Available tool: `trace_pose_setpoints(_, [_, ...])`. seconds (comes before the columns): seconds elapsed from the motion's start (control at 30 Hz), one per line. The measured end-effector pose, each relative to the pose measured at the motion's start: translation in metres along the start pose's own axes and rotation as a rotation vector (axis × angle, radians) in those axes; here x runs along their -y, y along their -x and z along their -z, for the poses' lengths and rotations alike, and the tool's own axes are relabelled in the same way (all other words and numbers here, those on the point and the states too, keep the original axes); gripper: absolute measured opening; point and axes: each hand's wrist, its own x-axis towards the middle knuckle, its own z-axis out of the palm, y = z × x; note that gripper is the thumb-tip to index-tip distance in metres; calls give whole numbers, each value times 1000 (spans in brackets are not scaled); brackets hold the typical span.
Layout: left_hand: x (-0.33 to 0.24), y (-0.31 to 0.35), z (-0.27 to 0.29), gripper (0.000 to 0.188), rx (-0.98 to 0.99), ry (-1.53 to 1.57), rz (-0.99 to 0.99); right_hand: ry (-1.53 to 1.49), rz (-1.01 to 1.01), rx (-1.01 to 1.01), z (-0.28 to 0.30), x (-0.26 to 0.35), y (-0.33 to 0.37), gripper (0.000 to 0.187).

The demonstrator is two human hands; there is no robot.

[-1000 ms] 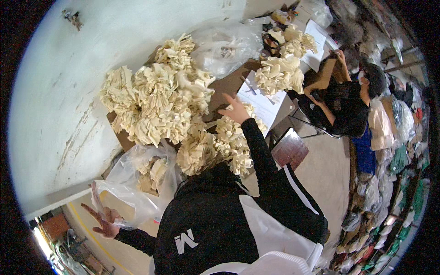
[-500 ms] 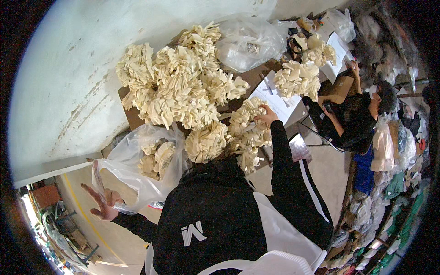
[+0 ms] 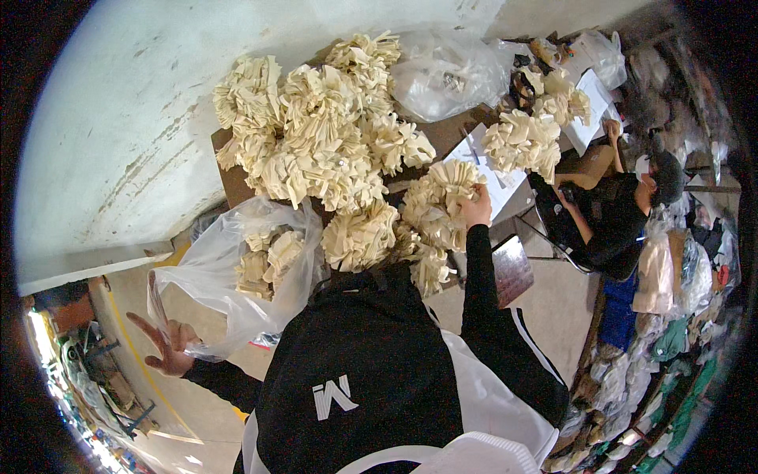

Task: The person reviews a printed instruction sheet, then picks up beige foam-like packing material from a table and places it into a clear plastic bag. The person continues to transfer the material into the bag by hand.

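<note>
My left hand (image 3: 170, 345) has its fingers spread at the mouth of a clear plastic bag (image 3: 207, 278) and holds its rim stretched out to the left. Inside the bag lie some pale cream bundles (image 3: 278, 259) of folded strips, whose material I cannot make out. My right hand (image 3: 476, 208) has its fingers curled on the right side of a similar cream bundle (image 3: 436, 196) at the table's near edge. A large heap of such bundles (image 3: 320, 130) covers the table's left part. Another bundle (image 3: 365, 235) lies between my hands.
More cream bundles (image 3: 523, 141) lie beside papers with a pen (image 3: 482, 162). A full clear bag (image 3: 450, 75) stands by the wall (image 3: 118, 118). At right a person in black (image 3: 612, 213) sits with a hand on a sheet; wrapped goods (image 3: 663, 261) are piled beyond.
My left hand has shifted slightly left, drawing the bag's rim wider. My right hand has turned more upright on the bundle. The seated person's head has moved, and the whole view has tilted a little.
</note>
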Motion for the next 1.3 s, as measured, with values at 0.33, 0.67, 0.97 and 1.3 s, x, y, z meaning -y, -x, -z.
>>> trace_pose_setpoints(0.33, [2,-7,-13,95,155,-104,20,257,400,-364,4,87,-1,45])
trace_pose_setpoints(0.67, [5,-18,-13,89,374,153,81,-11,541,181,-15,32,65,32])
trace_pose_setpoints(0.97, [12,-28,-22,87,434,167,100,-547,-899,634,-35,-90,150,71])
trace_pose_setpoints(1.3, [16,-46,-22,86,554,242,162,-1034,-626,370,-20,-134,135,20])
